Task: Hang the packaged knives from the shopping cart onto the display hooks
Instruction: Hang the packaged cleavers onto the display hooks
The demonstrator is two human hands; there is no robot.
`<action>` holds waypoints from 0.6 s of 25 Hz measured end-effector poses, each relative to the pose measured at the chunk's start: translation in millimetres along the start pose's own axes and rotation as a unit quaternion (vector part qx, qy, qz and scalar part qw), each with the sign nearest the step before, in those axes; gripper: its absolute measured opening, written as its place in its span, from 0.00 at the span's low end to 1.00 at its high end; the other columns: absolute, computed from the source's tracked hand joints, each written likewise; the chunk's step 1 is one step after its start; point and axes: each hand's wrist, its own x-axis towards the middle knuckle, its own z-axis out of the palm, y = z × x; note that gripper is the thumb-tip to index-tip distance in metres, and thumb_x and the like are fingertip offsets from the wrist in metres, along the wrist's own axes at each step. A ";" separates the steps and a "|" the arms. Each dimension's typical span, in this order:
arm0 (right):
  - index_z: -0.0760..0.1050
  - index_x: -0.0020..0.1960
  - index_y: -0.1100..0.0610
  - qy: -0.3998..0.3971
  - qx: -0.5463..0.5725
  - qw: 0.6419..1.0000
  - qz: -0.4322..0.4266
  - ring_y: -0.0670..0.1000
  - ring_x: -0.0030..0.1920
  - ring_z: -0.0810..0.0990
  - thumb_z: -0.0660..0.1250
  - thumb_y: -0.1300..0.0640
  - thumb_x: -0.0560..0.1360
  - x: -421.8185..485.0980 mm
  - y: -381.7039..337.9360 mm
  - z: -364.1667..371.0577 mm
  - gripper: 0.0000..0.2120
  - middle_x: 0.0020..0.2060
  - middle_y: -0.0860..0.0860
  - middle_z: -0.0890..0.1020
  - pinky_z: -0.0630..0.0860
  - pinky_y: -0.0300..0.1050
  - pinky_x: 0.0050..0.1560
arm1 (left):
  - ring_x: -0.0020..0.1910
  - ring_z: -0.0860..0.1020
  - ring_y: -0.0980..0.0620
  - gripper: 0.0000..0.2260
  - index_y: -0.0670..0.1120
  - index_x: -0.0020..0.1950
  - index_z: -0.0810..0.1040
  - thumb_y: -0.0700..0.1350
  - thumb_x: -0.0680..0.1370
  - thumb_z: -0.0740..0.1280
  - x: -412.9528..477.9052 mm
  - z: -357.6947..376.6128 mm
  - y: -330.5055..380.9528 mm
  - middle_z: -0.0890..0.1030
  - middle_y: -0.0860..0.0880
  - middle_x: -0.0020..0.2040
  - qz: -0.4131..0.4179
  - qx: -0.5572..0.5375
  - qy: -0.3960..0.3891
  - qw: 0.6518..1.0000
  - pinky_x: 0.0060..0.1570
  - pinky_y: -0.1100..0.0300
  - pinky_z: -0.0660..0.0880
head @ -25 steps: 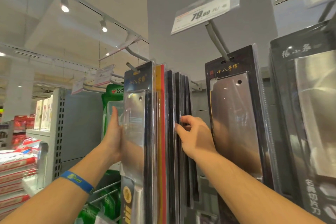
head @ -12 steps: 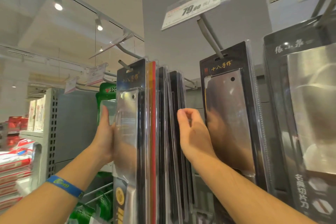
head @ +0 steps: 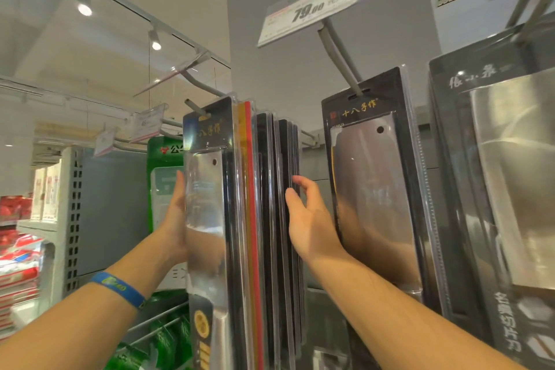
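Several packaged knives hang in a tight row on one display hook (head: 192, 106). The front pack (head: 207, 219) is a cleaver in a black blister card. My left hand (head: 175, 219) lies flat against the left side of this front pack, fingers straight and pointing up. My right hand (head: 306, 219) is raised on the right side of the row, fingers loosely bent, fingertips at the edge of the rear packs (head: 285, 219). A second cleaver pack (head: 375, 189) hangs on the hook to the right, under a 79.00 price tag (head: 315, 6).
A larger black knife pack (head: 495, 189) hangs at the far right. Green packages (head: 163, 177) hang behind my left hand, with more hooks and price tags at the left. Shelves of red goods (head: 18, 249) stand far left. A grey pillar (head: 300, 54) rises behind the hooks.
My right hand has drawn back from between the rear packs and opened, its fingers now at their right edge. My left hand stays pressed on the front pack.
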 end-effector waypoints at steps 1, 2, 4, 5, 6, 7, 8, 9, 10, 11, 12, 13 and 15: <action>0.69 0.69 0.44 -0.002 -0.001 1.000 0.007 0.46 0.71 0.69 0.58 0.47 0.85 -0.4 -1.0 0.2 0.14 0.70 0.45 0.71 0.64 0.43 0.67 | 0.23 0.80 0.49 0.34 0.45 0.29 0.84 0.76 0.70 0.61 -0.4 -0.6 -0.4 0.81 0.46 0.28 0.003 0.009 -0.008 1.000 0.27 0.56 0.79; 0.69 0.66 0.44 -0.006 -0.003 1.000 0.017 0.45 0.66 0.72 0.58 0.46 0.85 -0.2 -2.9 0.0 0.11 0.69 0.46 0.72 0.65 0.39 0.63 | 0.23 0.80 0.49 0.35 0.46 0.28 0.84 0.77 0.70 0.60 -1.4 -0.8 -0.6 0.81 0.46 0.28 0.006 0.018 -0.015 1.000 0.27 0.55 0.79; 0.70 0.62 0.46 -0.016 -0.017 0.999 0.033 0.37 0.53 0.75 0.58 0.46 0.85 0.6 -5.9 -1.4 0.08 0.66 0.47 0.73 0.68 0.29 0.48 | 0.22 0.80 0.49 0.37 0.46 0.25 0.83 0.77 0.72 0.58 -5.5 -3.3 -1.1 0.80 0.46 0.26 0.002 0.019 -0.035 0.999 0.23 0.57 0.78; 0.70 0.61 0.46 -0.015 -0.025 0.999 0.033 0.36 0.47 0.75 0.57 0.48 0.85 0.7 -6.7 -2.1 0.07 0.64 0.48 0.73 0.68 0.28 0.42 | 0.25 0.81 0.48 0.37 0.46 0.28 0.85 0.77 0.71 0.58 -7.5 -4.1 -0.8 0.82 0.46 0.29 0.003 0.022 -0.042 0.999 0.26 0.55 0.80; 0.70 0.60 0.47 -0.012 -0.030 0.999 0.030 0.37 0.43 0.74 0.57 0.49 0.86 0.2 -7.3 -2.3 0.06 0.61 0.49 0.74 0.68 0.28 0.38 | 0.33 0.83 0.46 0.36 0.46 0.35 0.86 0.78 0.70 0.59 -7.5 -6.2 -1.1 0.84 0.44 0.36 0.008 0.032 -0.039 0.999 0.35 0.50 0.83; 0.70 0.59 0.48 -0.008 -0.033 0.999 0.025 0.39 0.41 0.73 0.56 0.50 0.86 -0.2 -7.2 -2.5 0.06 0.58 0.51 0.74 0.68 0.30 0.37 | 0.43 0.83 0.43 0.37 0.46 0.43 0.86 0.78 0.69 0.60 -7.4 -8.1 -1.4 0.83 0.42 0.45 0.008 0.040 -0.034 0.999 0.48 0.44 0.82; 0.70 0.57 0.47 -0.006 -0.034 0.999 0.021 0.41 0.41 0.72 0.56 0.51 0.86 -1.3 -8.0 -2.2 0.05 0.55 0.51 0.74 0.67 0.31 0.37 | 0.52 0.80 0.40 0.39 0.45 0.50 0.85 0.79 0.67 0.61 -9.6 -9.5 -0.9 0.81 0.40 0.51 0.002 0.039 -0.027 0.999 0.60 0.39 0.77; 0.70 0.55 0.46 -0.006 -0.033 0.999 0.018 0.43 0.41 0.72 0.56 0.51 0.86 -2.9 -9.5 -1.2 0.06 0.55 0.50 0.75 0.68 0.32 0.36 | 0.56 0.78 0.39 0.40 0.45 0.54 0.83 0.80 0.65 0.63 -12.1 -10.8 0.8 0.79 0.39 0.55 -0.004 0.042 -0.013 0.999 0.65 0.37 0.73; 0.70 0.53 0.44 -0.006 -0.038 0.999 0.016 0.44 0.42 0.73 0.55 0.51 0.86 -4.4 -11.1 0.3 0.06 0.56 0.50 0.76 0.68 0.31 0.37 | 0.57 0.78 0.39 0.41 0.45 0.56 0.81 0.80 0.64 0.63 -14.5 -9.8 2.4 0.79 0.39 0.56 -0.004 0.051 0.003 0.999 0.65 0.38 0.73; 0.70 0.52 0.43 -0.004 -0.050 0.999 0.013 0.46 0.44 0.74 0.55 0.51 0.86 -5.5 -11.8 1.7 0.07 0.57 0.50 0.77 0.68 0.32 0.39 | 0.56 0.79 0.39 0.42 0.46 0.58 0.81 0.81 0.64 0.63 -15.6 -9.2 3.9 0.80 0.40 0.56 0.001 0.060 0.012 0.998 0.62 0.39 0.75; 0.70 0.53 0.43 -0.002 -0.063 0.998 0.009 0.47 0.46 0.74 0.55 0.50 0.86 -7.3 -12.5 3.2 0.06 0.58 0.50 0.77 0.68 0.35 0.42 | 0.54 0.82 0.39 0.42 0.47 0.59 0.81 0.81 0.65 0.61 -17.2 -8.5 6.0 0.82 0.40 0.55 0.012 0.069 0.022 0.997 0.57 0.39 0.77; 0.70 0.55 0.44 0.001 -0.072 0.997 0.004 0.47 0.48 0.75 0.55 0.50 0.86 -9.5 -13.0 4.5 0.06 0.60 0.50 0.77 0.68 0.37 0.45 | 0.48 0.85 0.39 0.40 0.47 0.56 0.84 0.80 0.67 0.59 -17.8 -8.3 7.6 0.85 0.40 0.51 0.027 0.073 0.036 0.996 0.50 0.40 0.81; 0.71 0.60 0.45 0.005 -0.083 0.997 0.007 0.46 0.54 0.75 0.54 0.50 0.86 -13.6 -16.7 7.0 0.08 0.65 0.48 0.76 0.69 0.39 0.51 | 0.33 0.86 0.44 0.37 0.49 0.40 0.89 0.78 0.72 0.56 -18.5 -8.1 9.0 0.86 0.43 0.38 0.048 0.072 0.034 0.996 0.34 0.48 0.83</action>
